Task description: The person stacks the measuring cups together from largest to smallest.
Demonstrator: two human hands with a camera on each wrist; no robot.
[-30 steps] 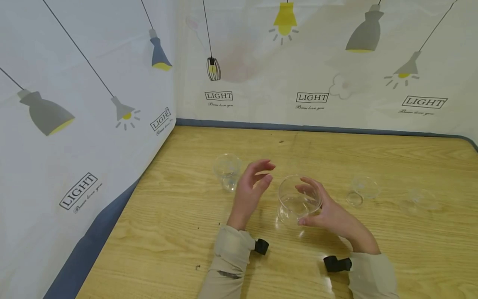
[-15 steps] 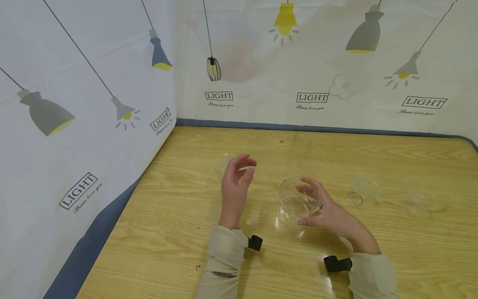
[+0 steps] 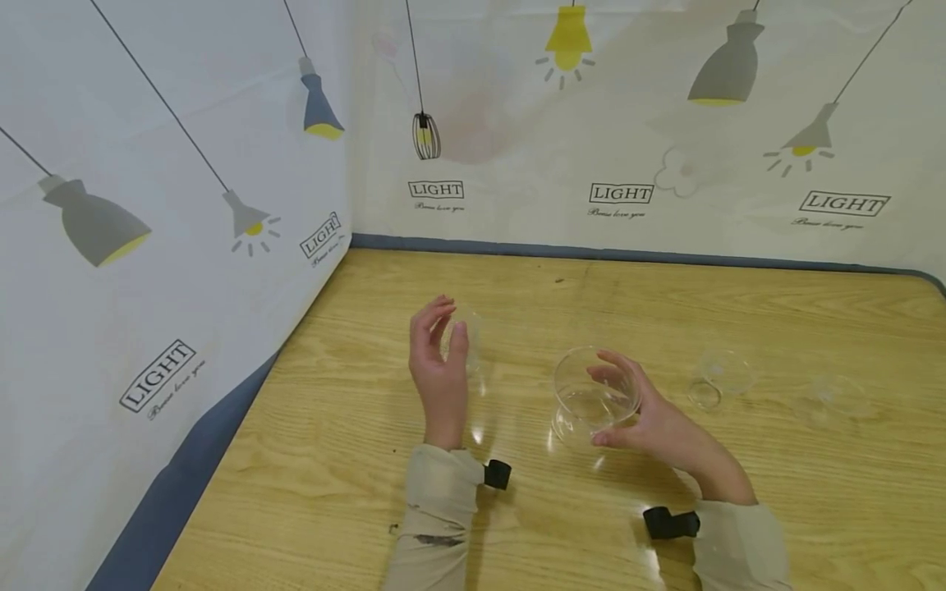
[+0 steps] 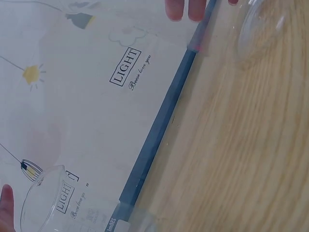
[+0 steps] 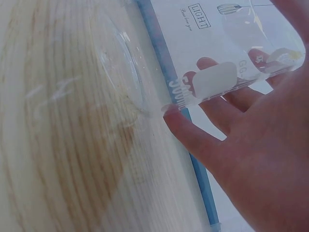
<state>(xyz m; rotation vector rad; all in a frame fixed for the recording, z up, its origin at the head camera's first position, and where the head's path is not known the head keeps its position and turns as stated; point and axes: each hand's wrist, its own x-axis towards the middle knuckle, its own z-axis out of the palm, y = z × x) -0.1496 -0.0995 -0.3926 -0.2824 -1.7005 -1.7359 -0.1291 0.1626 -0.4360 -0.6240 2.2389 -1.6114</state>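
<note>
My right hand (image 3: 650, 414) grips the right side of a large clear glass beaker (image 3: 572, 406) standing on the wooden table. In the right wrist view my thumb presses this beaker's wall near its printed 500 ml mark, with the other fingers seen through the glass. My left hand (image 3: 438, 361) is at the left side of a smaller clear beaker (image 3: 470, 341), its fingers loosely curved and thumb apart from them. The hand hides much of this beaker. In the left wrist view the smaller beaker (image 4: 43, 200) is at lower left, a fingertip beside it; contact cannot be made out.
Right of my right hand stand two more small clear glass vessels, a nearer one (image 3: 727, 373) and a fainter one (image 3: 838, 396). A printed white sheet (image 3: 517, 172) with a blue lower edge rises behind the wooden table (image 3: 318, 460) and along its left side.
My left hand has moved left, away from the large beaker and over to the smaller beaker's left side. My right hand has stayed still on the large beaker.
</note>
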